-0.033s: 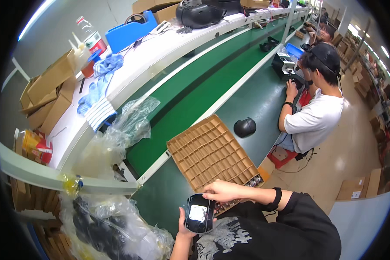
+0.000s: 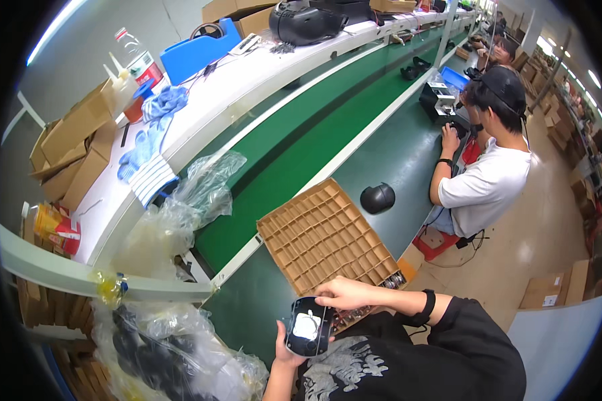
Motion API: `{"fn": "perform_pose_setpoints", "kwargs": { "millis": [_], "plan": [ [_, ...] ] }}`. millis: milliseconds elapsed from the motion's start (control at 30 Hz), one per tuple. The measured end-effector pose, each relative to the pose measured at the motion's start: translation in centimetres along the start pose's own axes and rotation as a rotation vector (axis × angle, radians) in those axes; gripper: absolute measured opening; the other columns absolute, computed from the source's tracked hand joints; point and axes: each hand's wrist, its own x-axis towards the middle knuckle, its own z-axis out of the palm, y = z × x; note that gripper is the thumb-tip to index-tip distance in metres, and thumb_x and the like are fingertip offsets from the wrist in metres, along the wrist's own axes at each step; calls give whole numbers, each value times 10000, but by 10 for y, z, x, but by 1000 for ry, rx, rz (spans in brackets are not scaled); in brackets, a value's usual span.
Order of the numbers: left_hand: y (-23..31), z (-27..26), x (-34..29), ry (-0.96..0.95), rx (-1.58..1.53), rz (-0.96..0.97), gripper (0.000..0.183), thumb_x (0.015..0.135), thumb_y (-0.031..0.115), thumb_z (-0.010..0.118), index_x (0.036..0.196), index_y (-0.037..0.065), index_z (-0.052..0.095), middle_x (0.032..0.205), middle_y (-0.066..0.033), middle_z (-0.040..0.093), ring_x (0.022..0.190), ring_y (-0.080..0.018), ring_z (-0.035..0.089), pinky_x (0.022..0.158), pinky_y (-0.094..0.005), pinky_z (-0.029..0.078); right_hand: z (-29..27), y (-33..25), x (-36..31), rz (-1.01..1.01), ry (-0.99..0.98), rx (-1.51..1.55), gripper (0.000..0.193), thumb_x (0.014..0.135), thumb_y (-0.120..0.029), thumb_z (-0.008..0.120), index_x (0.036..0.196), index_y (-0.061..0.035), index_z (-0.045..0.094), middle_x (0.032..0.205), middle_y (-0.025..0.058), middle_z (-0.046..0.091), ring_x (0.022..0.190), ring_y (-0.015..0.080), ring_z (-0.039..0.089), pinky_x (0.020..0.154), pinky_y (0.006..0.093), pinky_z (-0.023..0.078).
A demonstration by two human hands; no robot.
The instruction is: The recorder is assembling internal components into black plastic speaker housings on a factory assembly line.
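Observation:
In front of my body, my left hand [image 2: 286, 350] holds a rounded black plastic housing [image 2: 322, 332], its thumb along the left edge and its other fingers mostly hidden beneath. A shiny white patch, perhaps a part or a reflection, shows in the middle of the housing. My right hand [image 2: 344, 293] is closed at the housing's upper right edge, with the fingertips partly hidden. Just beyond lies a cardboard divider box [image 2: 324, 234]; many of its cells look vacant, and small metallic parts [image 2: 396, 279] sit along its near right side.
A black domed shell [image 2: 378, 198] lies on the dark bench [image 2: 247, 311], right of the box. A green conveyor belt [image 2: 274, 164] runs alongside. Clear plastic bags [image 2: 180, 334] bulge at lower left. To the right a co-worker [image 2: 488, 174] sits at the same bench.
The housing has tilted slightly in my hands, and the white patch on it has changed shape. Both hands keep nearly the same place.

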Motion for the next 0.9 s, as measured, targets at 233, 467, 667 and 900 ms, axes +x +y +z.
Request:
{"fn": "perform_pose_setpoints", "kwargs": {
  "millis": [233,467,667,900],
  "plan": [
    [8,-31,-9,249,299,193,639,946,546,278,1338,45,340,1371,-197,397,1240,-351,416,1024,-541,336,-101,107,31,185,522,245,242,875,-181,532,953,35,608,826,147,646,594,183,664,532,299,513],
    [-6,-78,-58,566,268,459,530,967,449,360,1302,40,397,1292,-175,485,1105,-293,514,926,-409,421,-255,260,70,250,1181,366,194,836,-94,513,898,89,529,722,170,627,594,214,638,547,288,527],
    [-44,-126,-131,931,-222,725,405,928,339,480,1180,30,548,1175,-152,568,1018,-305,536,848,-413,441,-282,308,90,406,1230,614,213,858,-107,515,873,100,563,781,196,630,614,222,631,535,270,528],
    [-55,-151,-136,891,-267,705,441,931,352,449,1274,76,484,1285,-112,499,1098,-266,484,903,-402,413,-262,309,47,481,1048,-131,720,779,-449,666,1215,93,478,1132,224,579,1075,341,543,960,398,407]
  ]
}}
